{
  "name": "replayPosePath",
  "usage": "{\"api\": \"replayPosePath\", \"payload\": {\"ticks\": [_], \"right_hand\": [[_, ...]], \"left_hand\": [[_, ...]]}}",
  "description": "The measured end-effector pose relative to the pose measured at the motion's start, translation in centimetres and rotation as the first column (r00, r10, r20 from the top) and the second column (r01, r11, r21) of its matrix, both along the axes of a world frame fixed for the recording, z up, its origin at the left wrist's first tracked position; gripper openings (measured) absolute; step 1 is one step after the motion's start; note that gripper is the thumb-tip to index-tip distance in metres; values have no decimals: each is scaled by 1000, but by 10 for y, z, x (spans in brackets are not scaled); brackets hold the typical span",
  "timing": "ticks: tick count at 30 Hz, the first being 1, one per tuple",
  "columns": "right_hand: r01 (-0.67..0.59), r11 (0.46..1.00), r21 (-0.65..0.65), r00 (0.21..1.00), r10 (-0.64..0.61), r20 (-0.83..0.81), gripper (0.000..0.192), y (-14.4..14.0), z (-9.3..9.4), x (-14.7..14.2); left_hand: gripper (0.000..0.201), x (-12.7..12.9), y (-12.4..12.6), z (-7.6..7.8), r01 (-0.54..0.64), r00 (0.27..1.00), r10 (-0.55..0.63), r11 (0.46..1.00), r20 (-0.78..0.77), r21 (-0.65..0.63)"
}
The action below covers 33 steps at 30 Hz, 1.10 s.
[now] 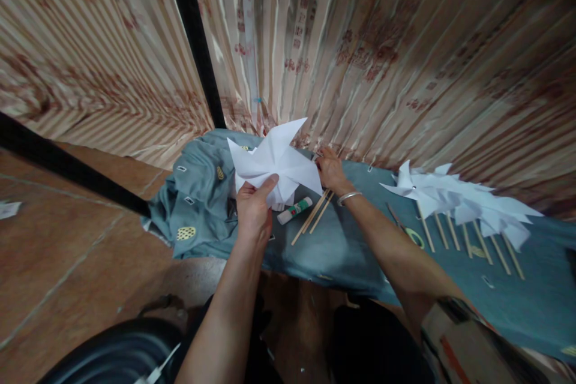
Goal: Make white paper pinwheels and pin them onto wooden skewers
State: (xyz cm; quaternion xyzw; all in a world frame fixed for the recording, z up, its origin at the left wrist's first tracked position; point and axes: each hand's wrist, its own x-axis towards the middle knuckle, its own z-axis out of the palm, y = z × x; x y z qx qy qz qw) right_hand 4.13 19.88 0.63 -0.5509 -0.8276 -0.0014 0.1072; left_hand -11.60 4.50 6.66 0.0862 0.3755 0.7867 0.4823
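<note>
The left hand (253, 207) has its thumb pressed over the lower edge of a white paper pinwheel (274, 162), the other fingers curled behind it, so the folded sheet is pinched and held up above the table with its points fanning out. The right hand (330, 169) sits just past the pinwheel's right-hand tip, fingers bent down loosely toward the cloth; whether they grip anything I cannot tell (the paper hides the fingertips). A thin bangle (349, 197) circles that wrist.

Both forearms stretch forward from the bottom of the view, the left nearly straight, the right angled in from the lower right.

Under the hands lies a grey-blue cloth (342, 246), bunched up at its left end and hanging over the near edge of the table. A glue stick (294, 210) with a green band lies on it just below the pinwheel, and a few loose wooden sticks (312, 216) lie beside that, near the right wrist. Further right, well apart from the hands, a row of finished pinwheels on sticks (459, 204) lies flat. Behind the table hangs a striped curtain (405, 60); the tiled floor (67, 240) to the left is open.
</note>
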Motion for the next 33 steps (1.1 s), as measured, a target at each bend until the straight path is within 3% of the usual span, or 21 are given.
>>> {"api": "replayPosePath", "payload": {"ticks": [6, 13, 16, 19, 20, 25, 28, 30, 33], "right_hand": [[17, 999, 39, 997, -14, -79, 24, -13, 2, 4], [76, 997, 3, 944, -71, -322, 17, -12, -1, 15], [115, 993, -20, 828, -107, -551, 13, -23, -8, 30], [131, 987, -95, 613, -156, -774, 16, -54, -23, 52], [135, 985, -111, 599, -170, -783, 19, -67, -29, 60], [192, 975, -107, 622, -205, -756, 19, -129, -44, 93], [214, 976, 43, 766, -140, -628, 16, -148, -43, 105], [150, 982, 116, 857, -71, -510, 17, -155, -42, 109], [53, 992, 112, 905, 0, -425, 19, -160, -40, 110]], "left_hand": [[38, 1, 0, -1, 13, 1000, -13, 1000, -11, 6], [39, 1, -1, -3, 25, 999, -25, 1000, -41, -8], [38, 1, 0, -3, 20, 999, -20, 1000, -38, 1], [37, 3, 2, -2, 32, 999, -31, 999, -42, 14], [36, 5, 2, -2, 40, 998, -39, 999, -48, 16], [32, 21, 0, -5, 78, 995, -77, 997, -68, 3], [32, 32, -1, -10, 126, 987, -125, 992, -97, 0], [31, 39, -1, -13, 148, 982, -146, 989, -119, 9], [29, 48, 2, -17, 162, 976, -158, 987, -148, 12]]}}
